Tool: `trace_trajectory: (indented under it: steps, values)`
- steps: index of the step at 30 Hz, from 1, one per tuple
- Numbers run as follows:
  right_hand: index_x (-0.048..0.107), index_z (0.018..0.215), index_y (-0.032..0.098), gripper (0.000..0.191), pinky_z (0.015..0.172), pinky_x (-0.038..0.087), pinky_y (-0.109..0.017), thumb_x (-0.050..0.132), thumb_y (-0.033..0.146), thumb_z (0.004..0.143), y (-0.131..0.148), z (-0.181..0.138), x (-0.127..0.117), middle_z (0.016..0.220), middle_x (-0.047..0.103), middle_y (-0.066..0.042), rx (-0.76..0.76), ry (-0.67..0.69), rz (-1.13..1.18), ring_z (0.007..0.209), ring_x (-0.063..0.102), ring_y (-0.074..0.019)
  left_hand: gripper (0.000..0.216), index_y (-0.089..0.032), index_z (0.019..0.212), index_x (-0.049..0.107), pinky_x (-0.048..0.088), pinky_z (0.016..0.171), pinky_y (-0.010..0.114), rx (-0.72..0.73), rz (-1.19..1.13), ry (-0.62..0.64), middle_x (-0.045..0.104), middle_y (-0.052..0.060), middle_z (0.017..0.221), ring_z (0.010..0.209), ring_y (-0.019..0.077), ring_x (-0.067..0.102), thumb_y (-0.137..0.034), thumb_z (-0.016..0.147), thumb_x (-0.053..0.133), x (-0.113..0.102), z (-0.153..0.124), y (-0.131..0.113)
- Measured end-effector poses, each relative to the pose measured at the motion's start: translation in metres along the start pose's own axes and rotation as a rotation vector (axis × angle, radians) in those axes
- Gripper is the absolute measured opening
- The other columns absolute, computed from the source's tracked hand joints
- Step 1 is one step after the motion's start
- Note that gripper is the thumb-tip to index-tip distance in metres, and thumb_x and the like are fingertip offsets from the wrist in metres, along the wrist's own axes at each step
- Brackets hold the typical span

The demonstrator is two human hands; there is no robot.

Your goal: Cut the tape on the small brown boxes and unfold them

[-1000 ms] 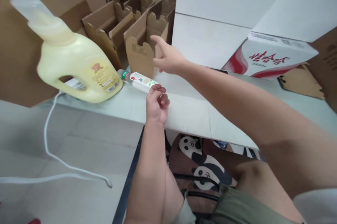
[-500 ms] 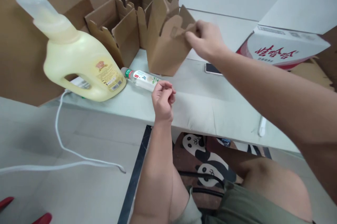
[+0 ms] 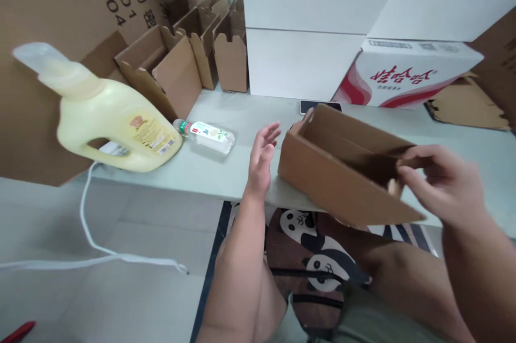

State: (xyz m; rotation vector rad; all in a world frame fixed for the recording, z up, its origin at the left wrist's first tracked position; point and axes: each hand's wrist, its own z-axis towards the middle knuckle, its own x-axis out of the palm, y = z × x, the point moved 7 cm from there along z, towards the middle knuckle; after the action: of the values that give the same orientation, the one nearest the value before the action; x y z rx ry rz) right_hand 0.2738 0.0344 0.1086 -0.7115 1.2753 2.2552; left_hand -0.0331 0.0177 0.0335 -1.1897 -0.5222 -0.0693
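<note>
Gripping its near edge, the right hand (image 3: 441, 190) holds an unfilled, unfolded cardboard box (image 3: 342, 171). The left hand (image 3: 262, 157) is held open-fingered beside it. The small bottle (image 3: 207, 134) is left unpacked.

A pale green table (image 3: 209, 171) runs across the scene, with a grey tiled floor (image 3: 100, 289) to its left where a white cable (image 3: 86, 224) trails down. Far back stands a white cabinet (image 3: 306, 20), and a big cardboard sheet (image 3: 36, 15) (printed with dark numbers) leans at the left. Under the table lies a brown panda rug (image 3: 306, 246); the light is soft and even.
</note>
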Motion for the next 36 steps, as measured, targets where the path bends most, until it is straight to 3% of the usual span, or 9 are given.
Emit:
trace_trajectory:
  steps: [5,8,13,18,22,25,28,32,36]
  values:
    - [0.051,0.107,0.040,0.042,0.071,0.056,-0.050,0.079,0.040,0.076,-0.025,-0.010,0.023,0.105,0.064,-0.005,0.099,-0.112,0.297,0.081,0.070,-0.0269,0.054,-0.027,0.108,0.076,0.051,0.105,0.040,-0.013,-0.027,0.067,0.072,0.009,0.124,0.122,0.0277,0.065,-0.071,0.080,0.066,0.027,-0.003,0.005]
    - [0.042,0.116,0.046,0.058,0.071,0.057,-0.044,0.080,0.034,0.075,-0.038,-0.016,0.031,0.096,0.062,0.002,0.259,-0.207,0.454,0.077,0.069,-0.0231,0.067,-0.028,0.102,0.080,0.051,0.106,0.045,0.064,0.032,0.058,0.072,0.008,0.126,0.126,0.0310,0.063,-0.084,0.079,0.052,0.032,-0.004,0.004]
    - [0.047,0.118,0.041,0.048,0.067,0.058,-0.038,0.075,0.040,0.078,-0.058,-0.021,0.047,0.092,0.065,0.002,0.445,-0.135,0.603,0.078,0.069,-0.0216,0.067,-0.027,0.091,0.084,0.039,0.119,0.050,0.171,0.339,0.152,0.077,0.011,0.113,0.128,0.0316,0.060,-0.084,0.080,0.050,0.038,0.000,0.006]
    - [0.058,0.101,0.034,0.019,0.091,0.058,-0.046,0.063,0.043,0.085,-0.063,-0.022,0.049,0.114,0.067,-0.005,0.366,-0.146,0.607,0.112,0.067,-0.0269,0.053,-0.024,0.081,0.082,0.045,0.115,0.048,0.139,0.371,0.029,0.076,0.011,0.100,0.126,0.0305,0.062,-0.074,0.078,0.066,0.037,0.003,0.014]
    - [0.062,0.087,0.030,0.024,0.100,0.052,-0.055,0.051,0.051,0.084,-0.056,-0.024,0.046,0.119,0.064,-0.010,0.242,-0.108,0.644,0.123,0.060,-0.0334,0.042,-0.027,0.099,0.075,0.051,0.105,0.037,0.140,0.255,-0.102,0.071,0.005,0.106,0.113,0.0227,0.069,-0.058,0.072,0.083,0.033,0.001,0.016]
    - [0.062,0.080,0.028,0.030,0.102,0.050,-0.055,0.047,0.054,0.086,-0.055,-0.026,0.046,0.119,0.063,-0.010,0.222,-0.092,0.592,0.123,0.059,-0.0336,0.045,-0.030,0.110,0.072,0.052,0.103,0.037,0.132,0.317,-0.096,0.068,0.004,0.122,0.115,0.0231,0.068,-0.051,0.072,0.086,0.032,0.002,0.014]
    - [0.061,0.077,0.027,0.022,0.106,0.046,-0.055,0.056,0.047,0.085,-0.055,-0.028,0.047,0.120,0.063,-0.009,0.242,-0.102,0.507,0.124,0.058,-0.0330,0.027,-0.028,0.097,0.078,0.046,0.113,0.042,0.117,0.442,-0.007,0.070,0.005,0.124,0.124,0.0260,0.064,-0.048,0.079,0.079,0.035,0.004,0.012]
    - [0.062,0.083,0.028,0.032,0.103,0.049,-0.051,0.040,0.050,0.090,-0.055,-0.027,0.047,0.120,0.063,-0.010,0.252,-0.122,0.583,0.122,0.060,-0.0305,0.015,-0.027,0.088,0.082,0.044,0.115,0.044,0.092,0.477,0.033,0.075,0.005,0.118,0.122,0.0254,0.065,-0.039,0.083,0.075,0.035,0.005,0.011]
    - [0.059,0.111,0.030,0.033,0.102,0.050,-0.048,0.040,0.048,0.090,-0.076,-0.030,0.040,0.129,0.063,-0.010,0.377,-0.198,0.537,0.125,0.060,-0.0276,0.012,-0.027,0.087,0.083,0.045,0.115,0.043,0.087,0.412,-0.022,0.077,0.004,0.117,0.120,0.0241,0.067,-0.035,0.081,0.076,0.020,0.009,0.008]
